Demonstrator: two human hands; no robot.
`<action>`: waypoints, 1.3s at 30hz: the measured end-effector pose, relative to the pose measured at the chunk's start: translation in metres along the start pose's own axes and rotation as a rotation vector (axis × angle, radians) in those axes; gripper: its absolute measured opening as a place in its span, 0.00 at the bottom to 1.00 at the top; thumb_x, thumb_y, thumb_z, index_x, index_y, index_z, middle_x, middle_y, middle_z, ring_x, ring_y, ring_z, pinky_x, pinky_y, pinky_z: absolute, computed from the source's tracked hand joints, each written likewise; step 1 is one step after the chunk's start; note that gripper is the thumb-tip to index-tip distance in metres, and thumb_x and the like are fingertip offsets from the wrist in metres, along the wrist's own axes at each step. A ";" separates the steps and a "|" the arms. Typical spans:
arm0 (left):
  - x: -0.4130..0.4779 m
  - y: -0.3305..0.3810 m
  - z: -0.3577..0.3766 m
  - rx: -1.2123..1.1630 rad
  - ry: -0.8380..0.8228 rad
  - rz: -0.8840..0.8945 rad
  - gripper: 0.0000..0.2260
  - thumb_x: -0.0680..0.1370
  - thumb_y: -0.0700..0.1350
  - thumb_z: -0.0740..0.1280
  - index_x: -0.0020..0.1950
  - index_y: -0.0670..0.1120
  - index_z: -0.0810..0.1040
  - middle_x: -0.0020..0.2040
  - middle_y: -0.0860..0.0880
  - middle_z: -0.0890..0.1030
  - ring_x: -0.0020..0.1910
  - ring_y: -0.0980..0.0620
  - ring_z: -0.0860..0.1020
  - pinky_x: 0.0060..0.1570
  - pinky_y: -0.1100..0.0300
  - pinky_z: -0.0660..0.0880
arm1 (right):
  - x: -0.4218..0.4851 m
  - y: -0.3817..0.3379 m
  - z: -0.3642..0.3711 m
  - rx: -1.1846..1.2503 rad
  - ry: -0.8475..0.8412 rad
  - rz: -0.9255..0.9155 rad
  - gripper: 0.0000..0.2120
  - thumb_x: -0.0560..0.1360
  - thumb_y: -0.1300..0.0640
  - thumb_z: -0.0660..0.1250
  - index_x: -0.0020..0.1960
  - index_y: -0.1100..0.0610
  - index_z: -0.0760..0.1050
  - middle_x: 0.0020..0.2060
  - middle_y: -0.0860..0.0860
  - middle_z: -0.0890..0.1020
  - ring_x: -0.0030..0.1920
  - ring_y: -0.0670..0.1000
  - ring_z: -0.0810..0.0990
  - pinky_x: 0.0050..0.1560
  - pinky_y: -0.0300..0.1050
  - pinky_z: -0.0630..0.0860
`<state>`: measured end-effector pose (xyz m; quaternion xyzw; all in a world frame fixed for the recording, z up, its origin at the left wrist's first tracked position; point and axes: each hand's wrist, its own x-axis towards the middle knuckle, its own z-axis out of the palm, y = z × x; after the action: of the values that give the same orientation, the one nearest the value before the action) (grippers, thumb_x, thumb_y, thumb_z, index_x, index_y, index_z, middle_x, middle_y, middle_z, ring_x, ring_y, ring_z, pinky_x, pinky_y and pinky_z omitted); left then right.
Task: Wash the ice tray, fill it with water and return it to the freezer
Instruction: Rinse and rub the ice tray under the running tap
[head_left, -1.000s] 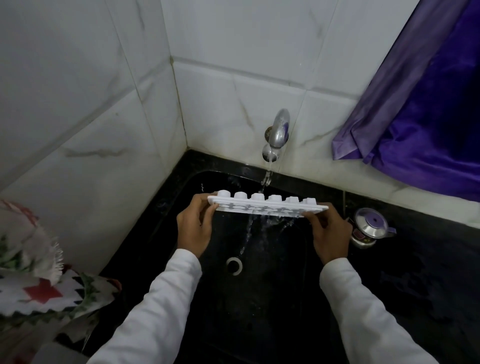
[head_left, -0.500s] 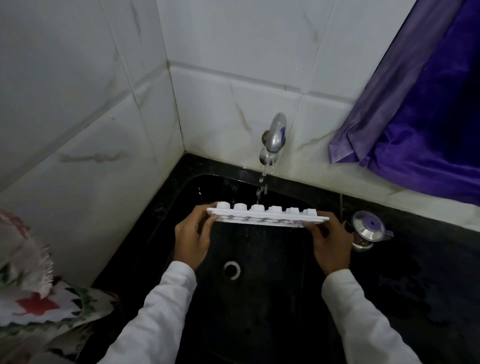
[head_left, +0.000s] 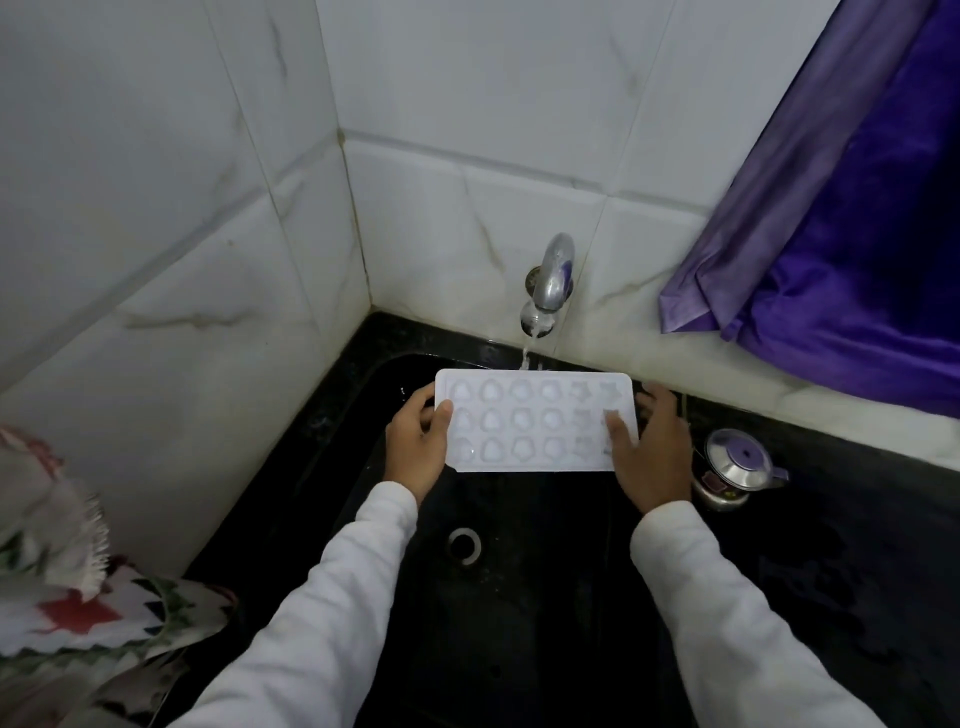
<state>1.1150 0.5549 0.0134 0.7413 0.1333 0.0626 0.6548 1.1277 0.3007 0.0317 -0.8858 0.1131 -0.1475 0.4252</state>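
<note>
My white sleeves (head_left: 322, 623) reach over the black stone sink (head_left: 519, 649). Its round metal drain ring (head_left: 464, 544) lies at 6 o'clock from the white plastic ice tray (head_left: 535, 426), which I hold above the basin with its cups facing up. My left hand (head_left: 415, 447) pinches its 9 o'clock edge, thumb on top and fingers under. My right hand (head_left: 652, 457) grips the 3 o'clock edge likewise. A small steel lidded pot (head_left: 737, 467) stands on the table at 3 o'clock. At 12 o'clock the chrome wall tap (head_left: 553, 280) drops a thin stream at the tray's far edge.
</note>
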 end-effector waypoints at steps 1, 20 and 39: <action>0.001 0.003 0.002 0.008 0.008 -0.005 0.13 0.82 0.43 0.63 0.66 0.47 0.77 0.47 0.52 0.85 0.48 0.54 0.84 0.48 0.60 0.81 | 0.002 -0.003 0.003 -0.051 -0.006 -0.096 0.23 0.74 0.53 0.69 0.66 0.58 0.70 0.60 0.57 0.77 0.61 0.58 0.73 0.59 0.41 0.65; 0.009 0.009 0.003 -0.062 0.023 -0.038 0.10 0.81 0.44 0.64 0.61 0.51 0.79 0.47 0.47 0.86 0.47 0.50 0.85 0.52 0.47 0.82 | 0.033 -0.055 0.030 -0.657 -0.491 -0.604 0.28 0.76 0.40 0.41 0.64 0.43 0.74 0.73 0.50 0.64 0.71 0.59 0.62 0.68 0.68 0.58; 0.005 0.012 0.007 -0.108 0.040 -0.045 0.11 0.82 0.43 0.63 0.63 0.49 0.79 0.45 0.47 0.86 0.47 0.50 0.85 0.52 0.47 0.82 | 0.035 -0.058 0.027 -0.638 -0.551 -0.613 0.17 0.82 0.47 0.53 0.69 0.42 0.71 0.73 0.51 0.63 0.72 0.56 0.59 0.72 0.70 0.50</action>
<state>1.1228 0.5483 0.0241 0.7003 0.1596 0.0698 0.6923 1.1739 0.3443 0.0667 -0.9697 -0.2283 0.0150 0.0853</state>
